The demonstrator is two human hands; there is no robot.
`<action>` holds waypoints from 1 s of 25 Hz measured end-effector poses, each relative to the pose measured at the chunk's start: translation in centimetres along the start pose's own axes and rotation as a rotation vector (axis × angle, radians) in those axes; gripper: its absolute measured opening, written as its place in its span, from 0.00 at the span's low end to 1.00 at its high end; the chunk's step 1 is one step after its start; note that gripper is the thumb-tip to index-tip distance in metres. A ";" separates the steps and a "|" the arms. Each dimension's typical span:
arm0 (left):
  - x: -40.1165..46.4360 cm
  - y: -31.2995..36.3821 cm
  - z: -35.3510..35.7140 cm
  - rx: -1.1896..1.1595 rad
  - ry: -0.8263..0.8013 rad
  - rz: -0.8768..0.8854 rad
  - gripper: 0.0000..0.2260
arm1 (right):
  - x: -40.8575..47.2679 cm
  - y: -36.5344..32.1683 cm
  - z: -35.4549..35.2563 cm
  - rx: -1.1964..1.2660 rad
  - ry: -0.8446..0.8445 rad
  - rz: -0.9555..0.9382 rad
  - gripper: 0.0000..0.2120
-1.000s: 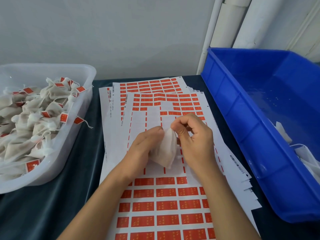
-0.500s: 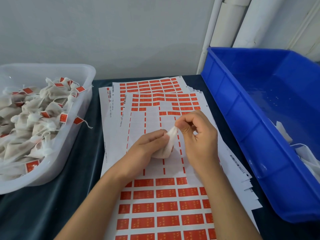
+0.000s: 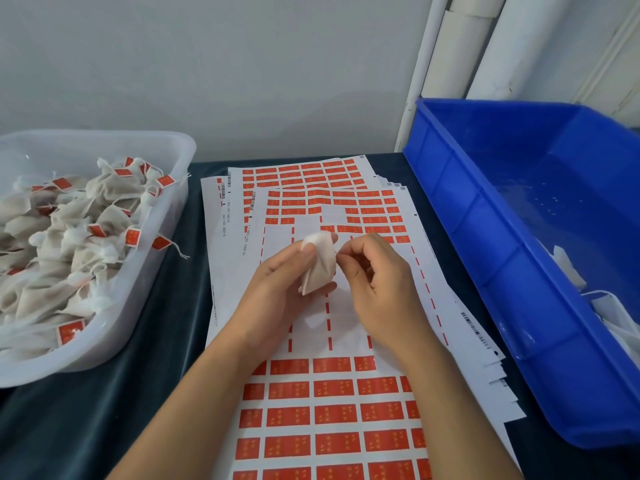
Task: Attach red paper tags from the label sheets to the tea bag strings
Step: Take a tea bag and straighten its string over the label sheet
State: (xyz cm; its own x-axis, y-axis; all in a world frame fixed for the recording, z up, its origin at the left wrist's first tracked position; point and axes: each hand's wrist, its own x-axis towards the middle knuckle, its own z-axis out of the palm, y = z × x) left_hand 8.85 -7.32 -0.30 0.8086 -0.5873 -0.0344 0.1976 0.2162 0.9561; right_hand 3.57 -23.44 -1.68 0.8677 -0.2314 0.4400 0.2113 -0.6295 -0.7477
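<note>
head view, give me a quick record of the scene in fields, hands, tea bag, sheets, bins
left hand: holds the tea bag above the sheets
right hand: fingers curled beside the bag's top, pinching something too fine to make out
label sheets: fanned stack on the dark table, middle rows of the top sheet stripped of red tags
clear tub: on the left, full of tagged tea bags
blue bin: on the right, a few white items at its near end

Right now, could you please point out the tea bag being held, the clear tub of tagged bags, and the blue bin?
tea bag (image 3: 320, 263): head view, middle of its cloth body.
clear tub (image 3: 180, 147): head view, far right corner of its rim.
blue bin (image 3: 485, 271): head view, outer left wall.
</note>
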 end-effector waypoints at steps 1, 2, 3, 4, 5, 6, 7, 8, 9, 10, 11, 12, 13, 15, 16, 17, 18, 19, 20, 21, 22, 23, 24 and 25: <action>0.1 0.0 0.0 0.008 0.036 0.001 0.16 | 0.0 0.0 0.0 -0.005 -0.019 -0.018 0.03; 0.1 -0.1 0.1 0.032 0.074 0.006 0.15 | -0.1 -0.1 0.0 -0.012 -0.031 -0.035 0.03; 0.1 -0.1 0.2 0.070 0.107 0.014 0.15 | -0.1 -0.2 0.0 -0.019 -0.039 -0.052 0.03; 0.0 -0.2 0.3 0.127 0.131 0.024 0.15 | -0.2 -0.2 0.0 -0.022 -0.043 -0.069 0.03; 0.0 -0.2 0.4 0.211 0.150 0.043 0.15 | -0.2 -0.4 -0.1 -0.017 -0.043 -0.085 0.03; 0.0 -0.2 0.5 0.315 0.158 0.074 0.15 | -0.2 -0.5 -0.1 -0.010 -0.036 -0.097 0.03; -0.1 -0.2 0.6 0.415 0.143 0.113 0.16 | -0.1 -0.6 -0.2 -0.004 -0.024 -0.106 0.04; -0.1 -0.3 0.7 0.497 0.116 0.148 0.16 | -0.1 -0.7 -0.3 0.001 -0.012 -0.113 0.05; -0.1 -0.4 0.8 0.557 0.086 0.164 0.16 | 0.0 -0.8 -0.4 0.008 -0.006 -0.114 0.06; -0.1 -0.6 0.8 0.614 0.059 0.162 0.15 | 0.0 -0.8 -0.5 0.016 -0.013 -0.103 0.06; -0.1 -0.8 0.8 0.671 0.040 0.158 0.14 | 0.0 -0.9 -0.5 0.028 -0.033 -0.077 0.07; 0.0 -1.0 0.7 0.722 0.030 0.161 0.14 | 0.0 -0.9 -0.6 0.043 -0.064 -0.040 0.06; 0.0 -1.2 0.6 0.759 0.034 0.165 0.14 | 0.0 -0.9 -0.6 0.058 -0.094 -0.002 0.05; 0.1 -1.6 0.5 0.812 0.077 0.170 0.13 | 0.0 -0.9 -0.7 0.055 -0.112 0.046 0.03; 0.2 -1.8 0.6 0.837 0.102 0.176 0.13 | 0.0 -0.9 -0.7 0.043 -0.104 0.057 0.03; 0.2 -1.9 0.6 0.857 0.123 0.185 0.12 | 0.0 -0.9 -0.7 0.033 -0.094 0.065 0.03; 0.3 -2.0 0.7 0.871 0.138 0.196 0.11 | 0.0 -0.9 -0.8 0.026 -0.086 0.071 0.03; 0.2 -2.1 0.8 0.876 0.147 0.212 0.09 | 0.0 -0.9 -0.8 0.021 -0.080 0.076 0.03; 0.1 -2.0 0.9 0.870 0.152 0.231 0.08 | 0.0 -0.8 -0.8 0.015 -0.077 0.078 0.03; 0.0 -2.0 1.0 0.857 0.153 0.250 0.07 | 0.0 -0.8 -0.8 0.012 -0.075 0.080 0.03; -0.1 -1.9 1.1 0.847 0.153 0.264 0.07 | 0.0 -0.7 -0.8 0.014 -0.075 0.083 0.03; -0.1 -1.9 1.2 0.844 0.154 0.278 0.08 | 0.0 -0.6 -0.8 0.020 -0.077 0.087 0.03; -0.1 -1.9 1.2 0.846 0.156 0.288 0.09 | 0.0 -0.5 -0.8 0.029 -0.078 0.092 0.03; -0.1 -1.9 1.2 0.851 0.161 0.295 0.09 | 0.0 -0.5 -0.8 0.042 -0.078 0.101 0.03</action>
State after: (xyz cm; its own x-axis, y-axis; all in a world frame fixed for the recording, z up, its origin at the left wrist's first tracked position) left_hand 7.70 -8.61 -1.78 0.8416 -0.4697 0.2667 -0.4530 -0.3448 0.8222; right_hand 3.07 -23.76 -0.90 0.9176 -0.2320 0.3227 0.1385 -0.5743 -0.8068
